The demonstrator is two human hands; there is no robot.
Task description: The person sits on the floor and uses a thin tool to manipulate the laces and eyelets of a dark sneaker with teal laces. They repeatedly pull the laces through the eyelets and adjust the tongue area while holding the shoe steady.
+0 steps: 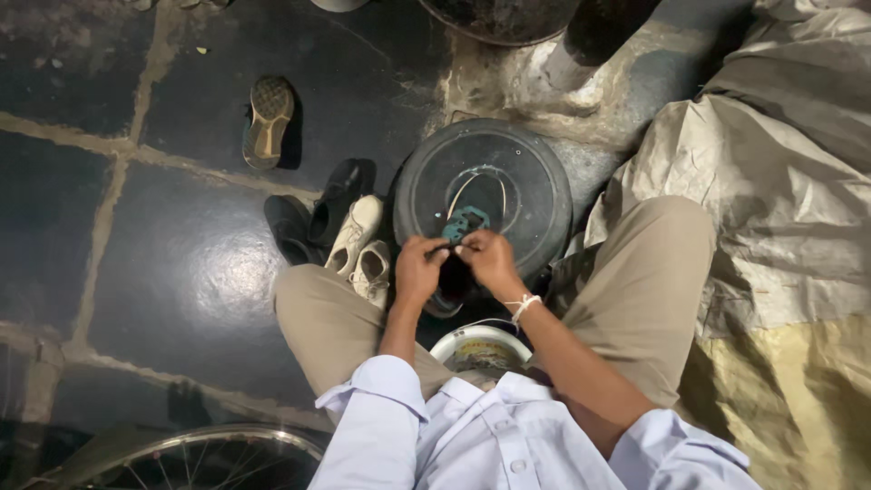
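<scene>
Head view: you sit on the dark stone floor (181,272), knees spread, looking straight down at both hands.
Bowl by your lap: a white bowl (481,349) sits between your thighs, right under your forearms; a dropped elbow could tip it.
Left hand: your left hand (419,269) is closed to a narrow pinch on a small dark piece (451,257) held between the two hands.
Right hand: your right hand (490,259), a white thread tied at its wrist, pinches the same piece from the other side, fingertips nearly touching the left's.
What you hold: too small and shaded to tell what it is; it hangs over the near rim of the round black disc (484,195).
Risk of dropping: if either pinch loosens, the piece would likely fall into the dark gap between the disc and your legs, where it would be hard to find.
On the disc: a teal part (465,220) and a pale loop of cord (481,186) lie near its middle; a sleeve or wrist could snag the loop and drag both off.
Left of the disc: shoes (349,236) are piled against its left edge, and one more sandal (269,121) lies farther off; a rolling part could vanish among them.
Light: it is dim, so your own hands shadow the work.
</scene>
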